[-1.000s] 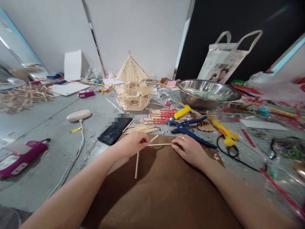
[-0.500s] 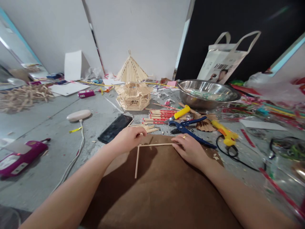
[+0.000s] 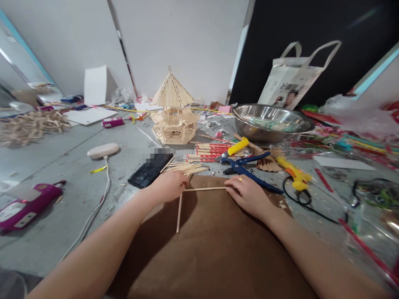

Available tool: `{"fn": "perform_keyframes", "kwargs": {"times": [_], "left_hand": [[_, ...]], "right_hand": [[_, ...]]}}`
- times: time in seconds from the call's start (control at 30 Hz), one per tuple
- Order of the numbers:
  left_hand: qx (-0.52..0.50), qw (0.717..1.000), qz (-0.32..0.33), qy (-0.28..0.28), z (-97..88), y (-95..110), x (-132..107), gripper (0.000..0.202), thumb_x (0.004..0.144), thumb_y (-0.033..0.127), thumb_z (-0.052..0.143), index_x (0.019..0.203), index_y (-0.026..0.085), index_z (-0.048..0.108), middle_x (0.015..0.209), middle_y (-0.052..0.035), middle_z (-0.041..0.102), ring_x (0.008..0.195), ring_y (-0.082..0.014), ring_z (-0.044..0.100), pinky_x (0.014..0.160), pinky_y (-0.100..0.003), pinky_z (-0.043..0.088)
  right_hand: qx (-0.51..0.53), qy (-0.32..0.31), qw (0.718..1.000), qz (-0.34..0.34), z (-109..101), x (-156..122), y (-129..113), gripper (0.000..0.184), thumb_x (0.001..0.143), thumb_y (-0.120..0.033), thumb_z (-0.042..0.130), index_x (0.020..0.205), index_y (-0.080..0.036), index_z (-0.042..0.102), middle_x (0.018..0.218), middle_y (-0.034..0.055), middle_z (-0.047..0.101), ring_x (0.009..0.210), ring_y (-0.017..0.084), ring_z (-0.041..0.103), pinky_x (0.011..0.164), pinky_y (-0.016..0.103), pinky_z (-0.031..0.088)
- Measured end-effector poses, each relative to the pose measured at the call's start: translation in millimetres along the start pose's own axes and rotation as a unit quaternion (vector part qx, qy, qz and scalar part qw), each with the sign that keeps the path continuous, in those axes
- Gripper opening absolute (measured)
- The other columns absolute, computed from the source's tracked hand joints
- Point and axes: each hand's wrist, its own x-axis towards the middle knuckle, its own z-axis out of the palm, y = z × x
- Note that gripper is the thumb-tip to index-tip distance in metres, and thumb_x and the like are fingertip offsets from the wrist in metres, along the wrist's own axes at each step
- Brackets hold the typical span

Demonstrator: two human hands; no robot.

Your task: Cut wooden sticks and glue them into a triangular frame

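Observation:
Two thin wooden sticks lie on a brown board [image 3: 212, 249], forming a corner. One stick [image 3: 205, 189] runs sideways between my hands; the other stick [image 3: 179, 211] runs toward me from its left end. My left hand [image 3: 168, 187] is curled with its fingertips pressed on the corner where the sticks meet. My right hand [image 3: 247, 195], wearing a ring, rests on the board with its fingers on the right end of the sideways stick.
Just beyond the board lie a black phone [image 3: 150, 170], a loose pile of sticks [image 3: 185, 167], red-wrapped sticks [image 3: 207, 151], a yellow-handled knife [image 3: 233, 148], blue cutters [image 3: 246, 168] and a yellow glue gun [image 3: 294, 173]. A stick pagoda model [image 3: 173, 112] and steel bowl [image 3: 271, 120] stand farther back.
A second ago a short stick was in my left hand and the sticks did not meet. Now the two sticks join in a corner under my left fingertips. My right hand stayed put.

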Motion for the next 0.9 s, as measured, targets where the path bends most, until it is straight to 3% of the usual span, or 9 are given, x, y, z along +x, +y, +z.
{"fn": "perform_keyframes", "kwargs": {"times": [0.27,0.4,0.57,0.9], "left_hand": [[-0.078,0.995,0.047,0.042,3.7,15,1,0.027,0.071,0.016,0.037,0.084,0.021,0.061,0.083,0.0003,0.062,0.076,-0.0115,0.054,0.07,-0.021,0.038],[-0.156,0.983,0.097,0.012,5.0,34,-3,0.026,0.072,0.018,0.04,0.087,0.019,0.062,0.077,0.0008,0.063,0.066,-0.0088,0.053,0.061,-0.017,0.038],[-0.186,0.974,0.13,-0.026,9.0,51,-7,0.028,0.071,0.016,0.039,0.087,0.019,0.062,0.082,0.0005,0.063,0.069,-0.0091,0.054,0.06,-0.016,0.038],[-0.188,0.97,0.145,-0.056,30.1,59,-1,0.029,0.073,0.02,0.039,0.092,0.02,0.061,0.085,-0.001,0.064,0.071,-0.0111,0.056,0.063,-0.018,0.04]], "right_hand": [[0.006,0.009,1.0,0.001,0,0,0,0.017,0.078,-0.021,0.042,0.082,-0.016,0.057,0.081,0.0057,0.059,0.079,0.016,0.05,0.072,0.03,0.04],[0.007,0.027,1.0,0.0,0,-1,-1,0.017,0.078,-0.021,0.043,0.082,-0.016,0.058,0.081,0.0055,0.06,0.078,0.016,0.05,0.073,0.029,0.04],[0.011,0.037,0.999,-0.01,0,-2,-2,0.016,0.077,-0.02,0.043,0.081,-0.016,0.058,0.08,0.0052,0.061,0.078,0.015,0.05,0.072,0.028,0.04],[0.021,0.019,0.999,-0.016,0,-1,-3,0.017,0.078,-0.021,0.042,0.081,-0.016,0.058,0.08,0.0053,0.06,0.078,0.016,0.05,0.074,0.03,0.04]]}}
